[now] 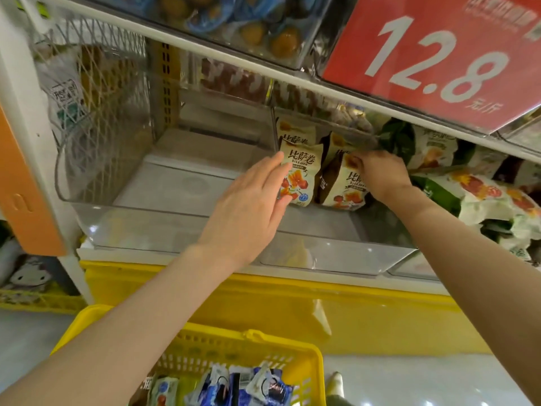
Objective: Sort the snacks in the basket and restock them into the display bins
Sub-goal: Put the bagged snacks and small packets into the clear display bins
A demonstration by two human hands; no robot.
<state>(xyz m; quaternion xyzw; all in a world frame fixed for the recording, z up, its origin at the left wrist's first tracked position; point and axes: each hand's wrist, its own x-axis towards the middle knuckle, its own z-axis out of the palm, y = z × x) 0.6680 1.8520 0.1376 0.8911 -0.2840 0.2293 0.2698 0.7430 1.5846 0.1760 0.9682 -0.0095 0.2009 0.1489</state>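
Two clear display bins sit side by side on the middle shelf. The left bin (164,221) holds nothing. The right bin (336,256) holds several cream-and-brown pizza-roll snack packs standing upright. My left hand (248,206) reaches in with straight fingers touching the front-left pack (301,171). My right hand (380,174) pinches the top of the pack beside it (345,191). Below, the yellow basket (307,376) holds several blue-and-white snack packets (251,388).
A red price sign reading 12.8 (433,60) hangs from the upper shelf. To the right, a bin is piled with green-and-white snack bags (468,197). The top shelf has blue-wrapped round snacks (254,27). A wire rack (96,92) and orange panel (20,186) stand at left.
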